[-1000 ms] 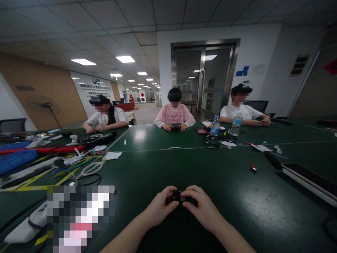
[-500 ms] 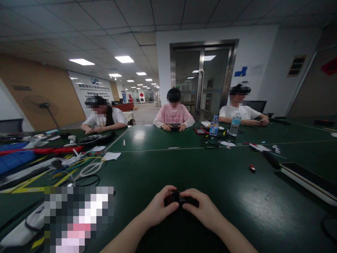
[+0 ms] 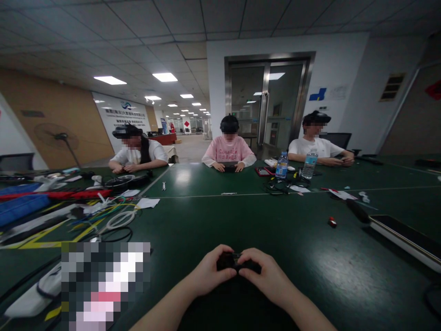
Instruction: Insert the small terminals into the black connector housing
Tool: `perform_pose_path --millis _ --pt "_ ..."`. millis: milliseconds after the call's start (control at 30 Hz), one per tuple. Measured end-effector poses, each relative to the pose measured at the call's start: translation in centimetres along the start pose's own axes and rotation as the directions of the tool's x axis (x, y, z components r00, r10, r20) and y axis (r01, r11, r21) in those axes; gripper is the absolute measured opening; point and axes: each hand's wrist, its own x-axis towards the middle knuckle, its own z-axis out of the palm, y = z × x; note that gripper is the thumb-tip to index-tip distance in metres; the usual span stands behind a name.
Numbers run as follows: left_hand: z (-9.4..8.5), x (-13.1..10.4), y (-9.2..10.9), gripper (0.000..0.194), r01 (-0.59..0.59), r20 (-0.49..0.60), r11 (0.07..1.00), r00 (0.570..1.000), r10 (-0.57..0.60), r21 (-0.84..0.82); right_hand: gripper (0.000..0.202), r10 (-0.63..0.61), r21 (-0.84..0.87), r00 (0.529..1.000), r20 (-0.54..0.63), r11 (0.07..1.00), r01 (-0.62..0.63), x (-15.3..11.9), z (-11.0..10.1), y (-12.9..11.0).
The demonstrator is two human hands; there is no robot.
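Green surface [image 3: 193, 220], spanning the frame, bare ahead of the hands. Left hand [image 3: 212, 271] and right hand [image 3: 259, 271], lower centre, fingers curled closed around a small black object [image 3: 237, 263]. Red item [image 3: 332, 222], right of centre, well apart.

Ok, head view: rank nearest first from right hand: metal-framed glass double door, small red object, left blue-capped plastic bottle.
From the right hand:
1. Small red object, right side of the green table.
2. Left blue-capped plastic bottle, across the table.
3. Metal-framed glass double door, beyond the table.
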Motion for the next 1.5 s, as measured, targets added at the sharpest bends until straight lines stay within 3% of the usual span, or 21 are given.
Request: perform_pose_path --millis 167,367,533,1233,1500 --pt "-0.07 -0.11 0.38 0.035 -0.006 0.008 1.000 1.000 0.006 0.010 0.013 0.014 0.013 1.000 0.020 1.000 -0.015 -0.11 -0.24 -0.16" --pt "-0.11 -0.08 0.28 0.046 0.026 0.034 0.999 0.999 -0.025 -0.027 0.014 0.045 0.020 0.998 0.049 0.999 -0.046 -0.16 -0.25 -0.25" --pt "-0.03 -0.02 0.38 0.040 0.010 0.034 0.999 0.999 -0.008 -0.033 0.014 0.002 0.054 0.999 0.032 0.999 -0.004 -0.12 -0.13 0.06" --pt "-0.23 -0.21 0.98 0.038 0.006 0.036 1.000 0.999 -0.007 0.029 0.014 0.033 0.000 0.997 0.076 0.999 -0.033 -0.37 -0.62 -0.79" --pt "0.05 -0.12 0.66 0.038 -0.023 0.024 1.000 0.999 0.023 0.002 0.019 -0.023 -0.051 1.000 0.010 0.998 0.024 -0.32 -0.26 -0.42"
